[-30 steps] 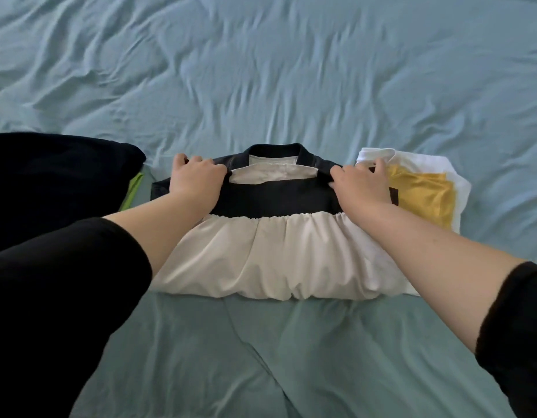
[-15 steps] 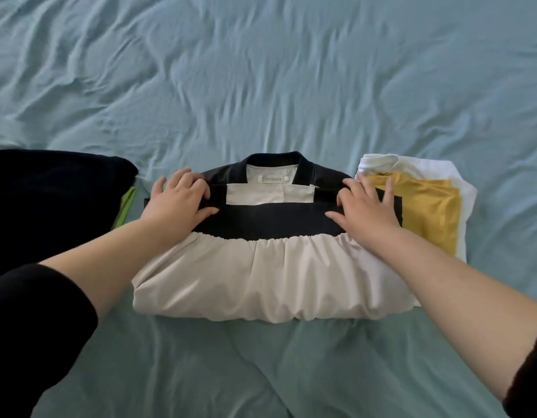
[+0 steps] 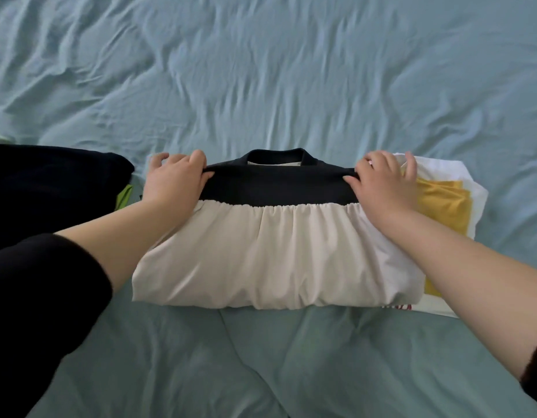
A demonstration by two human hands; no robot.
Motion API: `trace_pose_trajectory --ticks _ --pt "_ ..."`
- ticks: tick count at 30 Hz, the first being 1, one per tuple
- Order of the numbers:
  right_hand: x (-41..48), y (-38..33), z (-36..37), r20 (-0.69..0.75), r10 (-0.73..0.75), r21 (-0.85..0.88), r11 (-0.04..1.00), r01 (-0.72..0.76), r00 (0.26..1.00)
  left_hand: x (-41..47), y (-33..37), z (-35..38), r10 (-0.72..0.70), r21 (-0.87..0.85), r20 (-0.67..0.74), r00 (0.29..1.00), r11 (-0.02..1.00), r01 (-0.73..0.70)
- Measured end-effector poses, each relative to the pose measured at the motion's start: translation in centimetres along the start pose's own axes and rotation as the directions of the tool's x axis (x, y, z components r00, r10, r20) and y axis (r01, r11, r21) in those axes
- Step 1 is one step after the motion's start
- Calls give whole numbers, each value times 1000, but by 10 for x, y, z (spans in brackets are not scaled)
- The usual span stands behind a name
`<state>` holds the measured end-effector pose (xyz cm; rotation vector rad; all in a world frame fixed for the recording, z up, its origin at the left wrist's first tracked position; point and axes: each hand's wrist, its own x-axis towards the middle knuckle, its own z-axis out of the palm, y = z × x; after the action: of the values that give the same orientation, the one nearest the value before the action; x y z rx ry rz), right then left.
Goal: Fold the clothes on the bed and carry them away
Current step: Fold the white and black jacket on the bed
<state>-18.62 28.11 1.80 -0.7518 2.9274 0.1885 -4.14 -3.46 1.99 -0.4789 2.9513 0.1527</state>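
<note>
I see a folded navy-and-white garment (image 3: 270, 251) lying on the bed (image 3: 261, 70), in the near middle of my view. Its far part is a smooth dark navy band with a stand-up collar. Its near part is soft white cloth, gathered into fine puckers along the seam and puffed like a cushion. The bundle is a wide rectangle with rounded near corners. Its long axis runs left to right across my view, with the collar pointing away from me and the white folded edge towards me.

My left hand (image 3: 173, 182) grips the left end of the navy band, thumb on top and fingers curled over the far edge. My right hand (image 3: 381, 188) pinches the right end the same way. Both are clamped on the cloth, one at each end of the band.

The sheet is pale teal and finely wrinkled. Beyond the garment it lies open all the way out, and there is open sheet on the near side too.

Left of the garment sits a matte black heap of cloth (image 3: 50, 182), apart from it, with a lime-green scrap (image 3: 124, 197) showing in the gap. On the right, the garment overlaps a folded white piece (image 3: 460, 176) with a mustard-yellow piece (image 3: 439, 203) on top of it, so that side is crowded.
</note>
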Motion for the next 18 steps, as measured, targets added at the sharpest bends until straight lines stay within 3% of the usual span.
trace_pose_trajectory --ticks 3,5,8,11,13,16,18 --pt "-6 -34 -1 15 36 72 997 -37 999 11 16 13 -121 64 117 986 991 114" --pt "-32 -57 -1 -32 -35 140 989 39 999 14 26 18 -191 91 156 969 980 179" --pt "-72 -76 2 61 -131 64 990 127 989 1 49 17 -254 -18 62 965 967 256" --pt "-83 -75 12 164 -89 29 996 86 982 -46 82 19 -87 -103 -90 992 992 78" --pt "-80 -68 22 200 -104 -27 993 111 974 -72 83 28 26 -19 10 1000 999 -26" --pt "-65 -38 41 251 -49 -76 995 70 967 -66 42 53 -41 53 210 977 998 31" --pt "-49 -22 55 277 5 -86 996 20 961 -47 20 71 -63 63 250 966 997 48"
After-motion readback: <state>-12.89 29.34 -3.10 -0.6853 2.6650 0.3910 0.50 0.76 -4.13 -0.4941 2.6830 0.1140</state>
